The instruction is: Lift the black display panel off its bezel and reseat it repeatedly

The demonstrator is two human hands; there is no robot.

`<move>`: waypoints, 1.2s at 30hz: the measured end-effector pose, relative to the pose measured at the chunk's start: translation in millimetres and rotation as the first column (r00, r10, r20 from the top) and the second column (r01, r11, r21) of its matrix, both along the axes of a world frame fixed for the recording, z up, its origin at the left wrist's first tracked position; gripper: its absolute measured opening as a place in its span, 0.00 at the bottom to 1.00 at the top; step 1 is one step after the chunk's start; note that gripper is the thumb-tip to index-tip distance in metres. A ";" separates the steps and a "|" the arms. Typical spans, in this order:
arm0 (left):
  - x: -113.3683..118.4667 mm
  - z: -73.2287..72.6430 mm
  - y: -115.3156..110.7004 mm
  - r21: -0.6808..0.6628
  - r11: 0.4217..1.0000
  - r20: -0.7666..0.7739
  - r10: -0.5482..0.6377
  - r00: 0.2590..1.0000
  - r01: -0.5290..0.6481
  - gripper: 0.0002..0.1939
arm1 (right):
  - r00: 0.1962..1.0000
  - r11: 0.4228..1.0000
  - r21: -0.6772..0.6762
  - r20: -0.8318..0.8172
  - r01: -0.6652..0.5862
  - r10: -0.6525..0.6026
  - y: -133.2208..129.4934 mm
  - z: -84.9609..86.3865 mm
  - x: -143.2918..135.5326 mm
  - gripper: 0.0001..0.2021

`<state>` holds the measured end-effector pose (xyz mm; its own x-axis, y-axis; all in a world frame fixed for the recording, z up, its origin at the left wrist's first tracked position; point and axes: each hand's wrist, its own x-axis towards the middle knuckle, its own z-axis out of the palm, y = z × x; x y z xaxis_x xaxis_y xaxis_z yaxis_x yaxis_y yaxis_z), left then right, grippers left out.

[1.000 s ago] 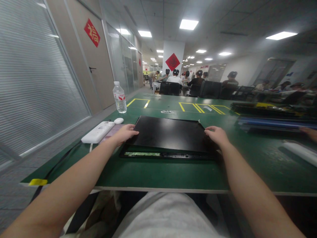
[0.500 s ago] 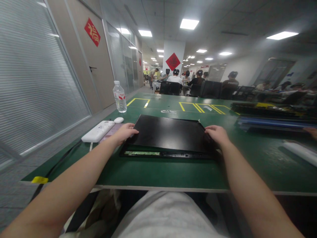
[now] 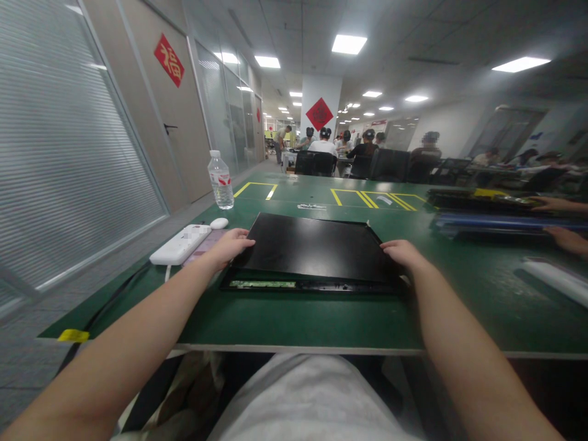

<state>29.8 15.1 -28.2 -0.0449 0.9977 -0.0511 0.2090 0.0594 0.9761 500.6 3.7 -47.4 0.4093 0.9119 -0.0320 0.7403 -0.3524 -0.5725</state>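
Observation:
A flat black display panel [image 3: 316, 245] lies slightly tilted over a shallow black frame [image 3: 349, 286] on the green table [image 3: 294, 321]. Along the near edge, a strip of green circuit board [image 3: 261, 284] shows in the frame. My left hand [image 3: 232, 245] is closed on the panel's left edge, thumb on top. At the right edge, my right hand [image 3: 401, 251] grips the panel with thumb and fingers pinched. The fingers under both edges are partly hidden.
A water bottle [image 3: 221, 180], a white power strip [image 3: 180, 244] and a white mouse-like object [image 3: 219, 223] stand at left. Yellow tape [image 3: 351, 190] marks the far table. At right, another person's hands [image 3: 567, 239] are by dark and blue parts [image 3: 496, 222].
My right fingers have shifted slightly at the panel's edge, while the panel stays nearly in place. At right, more of another person's hands has come into view.

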 end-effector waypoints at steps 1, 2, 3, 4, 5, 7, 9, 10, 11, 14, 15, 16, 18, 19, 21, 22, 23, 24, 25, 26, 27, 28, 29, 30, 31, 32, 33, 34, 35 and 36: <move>0.6 0.5 -0.7 0.003 1.000 0.002 -0.001 1.000 0.001 0.23 | 1.000 1.000 -0.009 0.009 -0.007 0.007 -0.6 0.3 -0.7 0.17; 1.3 1.1 -1.4 0.004 1.000 0.004 -0.003 1.000 0.003 0.22 | 1.000 1.000 -0.013 0.017 -0.012 0.013 -1.1 0.3 -1.1 0.18; 2.0 1.7 -2.2 0.005 1.000 0.008 -0.004 1.000 0.004 0.22 | 1.000 1.000 -0.017 0.021 -0.015 0.015 -1.6 0.1 -1.2 0.19; 2.6 2.3 -2.9 0.007 1.000 0.011 -0.001 1.000 0.001 0.21 | 1.000 1.000 -0.022 0.023 -0.014 0.015 -1.9 -0.5 -1.0 0.19; 3.1 2.8 -3.6 0.010 1.000 0.014 0.003 1.000 -0.004 0.21 | 1.000 1.000 -0.026 0.022 -0.013 0.013 -1.9 -1.2 -0.7 0.20; 3.6 3.4 -4.6 0.015 1.000 0.022 0.013 1.000 -0.013 0.21 | 1.000 1.000 -0.026 0.018 -0.014 0.014 -1.6 -2.9 0.3 0.22; 3.5 3.5 -5.3 0.023 0.999 0.030 0.025 0.999 -0.026 0.21 | 1.000 1.000 -0.013 0.011 -0.017 0.017 -1.0 -4.6 1.2 0.23; 3.2 3.4 -5.5 0.026 0.999 0.033 0.031 0.999 -0.032 0.22 | 1.000 1.000 -0.005 0.005 -0.017 0.017 -0.8 -5.2 1.5 0.23; 2.9 3.3 -5.6 0.030 0.999 0.036 0.037 0.999 -0.038 0.22 | 1.000 1.000 0.001 0.000 -0.014 0.014 -0.6 -5.7 1.6 0.24; 2.0 3.0 -5.8 0.044 0.998 0.051 0.044 0.998 -0.046 0.23 | 1.000 1.000 0.007 -0.024 0.007 -0.007 -1.2 -6.1 0.5 0.24; 1.7 3.1 -5.8 0.051 0.998 0.058 0.045 0.997 -0.048 0.23 | 0.999 1.000 0.005 -0.034 0.016 -0.016 -1.7 -5.9 -0.2 0.24; 1.4 3.3 -5.8 0.057 0.997 0.065 0.045 0.997 -0.048 0.24 | 0.999 1.000 0.007 -0.045 0.026 -0.025 -2.3 -5.7 -1.1 0.24; 0.7 3.9 -5.7 0.072 0.996 0.070 0.039 0.997 -0.044 0.24 | 0.997 0.999 0.010 -0.073 0.040 -0.039 -3.5 -5.2 -2.7 0.24; 0.3 4.3 -5.5 0.082 0.996 0.066 0.032 0.997 -0.038 0.24 | 0.995 0.999 0.015 -0.088 0.045 -0.044 -3.9 -5.1 -3.3 0.24; -0.5 5.1 -5.2 0.101 0.995 0.045 0.023 0.999 -0.028 0.23 | 0.992 0.998 0.023 -0.113 0.051 -0.048 -4.2 -5.2 -3.7 0.24; -0.8 5.5 -5.3 0.106 0.994 0.027 0.025 0.999 -0.027 0.23 | 0.991 0.998 0.023 -0.122 0.052 -0.049 -4.0 -5.4 -3.5 0.24; -1.0 5.9 -5.4 0.109 0.994 0.003 0.029 1.000 -0.029 0.23 | 0.991 0.998 0.023 -0.127 0.053 -0.050 -3.6 -5.8 -3.0 0.24; -1.0 6.4 -5.8 0.107 0.994 -0.026 0.034 0.999 -0.031 0.23 | 0.991 0.998 0.023 -0.128 0.053 -0.049 -3.0 -6.4 -2.3 0.23; -0.9 6.9 -6.3 0.104 0.994 -0.062 0.040 0.997 -0.033 0.23 | 0.991 0.998 0.023 -0.127 0.051 -0.048 -2.4 -7.0 -1.5 0.23; -0.6 7.4 -6.9 0.101 0.994 -0.103 0.045 0.994 -0.035 0.23 | 0.991 0.999 0.023 -0.126 0.049 -0.046 -1.6 -7.8 -0.6 0.23; -0.3 7.9 -7.6 0.102 0.994 -0.147 0.048 0.988 -0.033 0.21 | 0.991 0.999 0.026 -0.124 0.045 -0.041 -0.9 -8.6 0.2 0.23; 0.0 8.3 -8.2 0.106 0.994 -0.190 0.049 0.981 -0.029 0.19 | 0.992 0.999 0.034 -0.120 0.041 -0.037 -0.2 -9.3 0.9 0.22; 0.2 8.4 -8.5 0.113 0.993 -0.228 0.049 0.972 -0.023 0.17 | 0.993 0.998 0.044 -0.115 0.038 -0.032 0.3 -10.0 1.4 0.22; 0.2 8.1 -8.6 0.120 0.993 -0.261 0.047 0.964 -0.016 0.15 | 0.993 0.998 0.055 -0.111 0.036 -0.029 0.7 -10.5 1.7 0.21; 0.1 7.4 -8.4 0.126 0.992 -0.287 0.043 0.957 -0.007 0.13 | 0.994 0.997 0.065 -0.109 0.035 -0.028 0.9 -10.8 1.7 0.21; -0.3 6.3 -7.8 0.131 0.991 -0.307 0.039 0.951 0.002 0.12 | 0.994 0.997 0.072 -0.109 0.038 -0.030 0.9 -10.9 1.4 0.21; -0.8 4.9 -7.0 0.135 0.991 -0.323 0.033 0.946 0.011 0.12 | 0.993 0.996 0.073 -0.113 0.043 -0.034 0.7 -10.6 0.9 0.21; -1.5 3.3 -5.9 0.138 0.990 -0.334 0.029 0.942 0.019 0.12 | 0.992 0.996 0.068 -0.120 0.049 -0.040 0.4 -10.3 0.3 0.22; -2.1 1.6 -4.8 0.144 0.989 -0.342 0.025 0.939 0.026 0.12 | 0.991 0.997 0.060 -0.129 0.054 -0.046 0.0 -9.8 -0.4 0.22; -2.7 0.0 -3.7 0.150 0.988 -0.349 0.022 0.937 0.033 0.12 | 0.989 0.997 0.052 -0.138 0.060 -0.052 -0.3 -9.4 -1.0 0.23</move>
